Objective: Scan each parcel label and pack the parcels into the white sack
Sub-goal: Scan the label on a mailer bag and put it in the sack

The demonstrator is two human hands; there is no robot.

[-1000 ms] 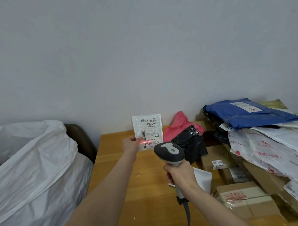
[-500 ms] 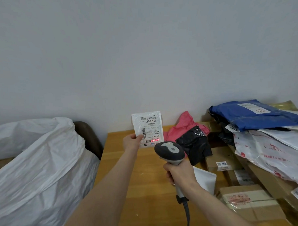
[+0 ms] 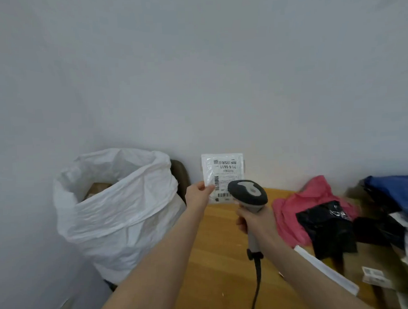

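Note:
My left hand [image 3: 198,194] pinches the lower left corner of a small white parcel [image 3: 222,174], held upright with its printed label facing me. My right hand [image 3: 255,219] grips the handle of a grey and black barcode scanner [image 3: 248,194], whose head covers the parcel's lower right corner. The white sack [image 3: 117,210] stands open to the left of the wooden table [image 3: 225,257], and a brown box shows inside its mouth.
A pink bag [image 3: 315,196], a black bag [image 3: 326,228] and a blue parcel [image 3: 394,189] lie piled on the table's right side. A flat white envelope [image 3: 327,270] lies near my right forearm. A dark chair back [image 3: 179,176] stands behind the sack.
The view has swung left, bringing the sack's open mouth toward the middle. The parcel and scanner have moved left with it, and the red scan line on the label is gone.

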